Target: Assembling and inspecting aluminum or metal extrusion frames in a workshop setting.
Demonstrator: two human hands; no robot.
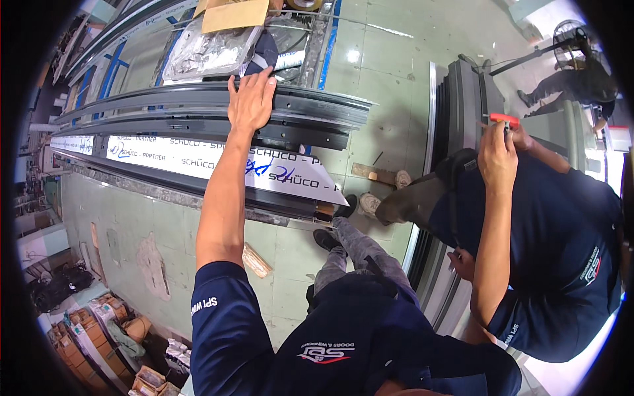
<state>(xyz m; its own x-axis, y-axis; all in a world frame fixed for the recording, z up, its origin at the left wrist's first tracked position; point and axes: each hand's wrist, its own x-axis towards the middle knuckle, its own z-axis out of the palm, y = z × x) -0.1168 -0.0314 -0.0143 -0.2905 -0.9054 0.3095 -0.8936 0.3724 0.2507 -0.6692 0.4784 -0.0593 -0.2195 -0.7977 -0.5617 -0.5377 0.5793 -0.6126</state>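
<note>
My left hand [252, 100] reaches forward and lies on a long dark metal profile [310, 105], with its fingers stretched out over the far edge. Just beyond the fingertips are a dark cloth [265, 49] and a white tube [290, 60]. Below my left wrist runs a profile covered with white printed film [198, 158] that bears blue handwriting. Off to the right, my right hand [498, 150] is raised, its fingers closed round a tool with a red handle [504, 120]. The tool's exact kind is hard to make out.
A co-worker in a dark shirt [548, 224] stands close at my right, one hand [522, 138] beside mine. Stacked grey profiles [456, 105] run behind. Beyond my left hand sit a plastic-wrapped tray [205, 49] and a cardboard box [234, 16]. A wood block [257, 261] lies lower down.
</note>
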